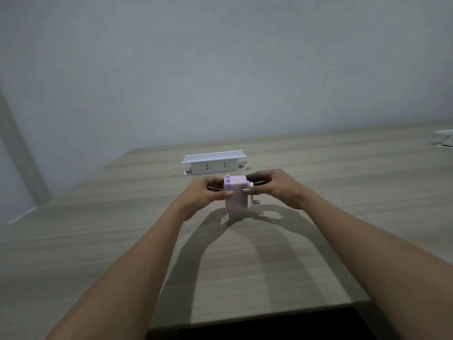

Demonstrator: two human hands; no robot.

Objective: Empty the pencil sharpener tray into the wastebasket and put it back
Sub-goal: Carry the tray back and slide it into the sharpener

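Lilac plastic, the pencil sharpener (235, 195) sits at the centre of the frame, apparently raised just above the wood-grain surface (318, 182), its crank pointing right. The left hand (208, 193) clamps its left side and the right hand (272, 187) its right, thumbs on the near face and the other fingers (259, 176) wrapped behind. The tray cannot be made out, nor any wastebasket. Tugging the tray out one-handed, or tilting the body, could spill shavings over the surface.

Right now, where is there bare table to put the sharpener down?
Bare wood lies left of the left hand, right of the right hand, and between the forearms. Crowded only behind the pink pencil sharpener, by the white socket box.
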